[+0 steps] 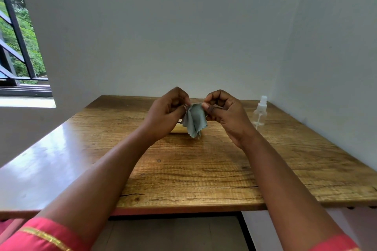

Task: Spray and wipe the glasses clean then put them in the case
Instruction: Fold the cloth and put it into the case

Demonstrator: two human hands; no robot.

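Glasses not discernible behind cloth (194, 121) and left hand (166, 115), right hand (226, 115). Pale object (177, 129) on table (204, 169) mostly hidden behind left hand; identity unclear. Bottle (259, 112) contents indiscernible. Sleeves (40, 236) cut off by bottom edge.

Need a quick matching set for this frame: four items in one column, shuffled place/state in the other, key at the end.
Column 1
1. cloth
2. spray bottle
3. left hand
4. table

Column 2
A. stands upright at the far right of the tabletop, near the wall
B. wood-grain top, glare on its left part
C. grey-green, zigzag edge, hanging between both hands
D. pinches the cloth's left upper edge

The right hand pinches the opposite edge. A pale object lies on the table behind the cloth, mostly hidden.

Pairs: 1-C, 2-A, 3-D, 4-B
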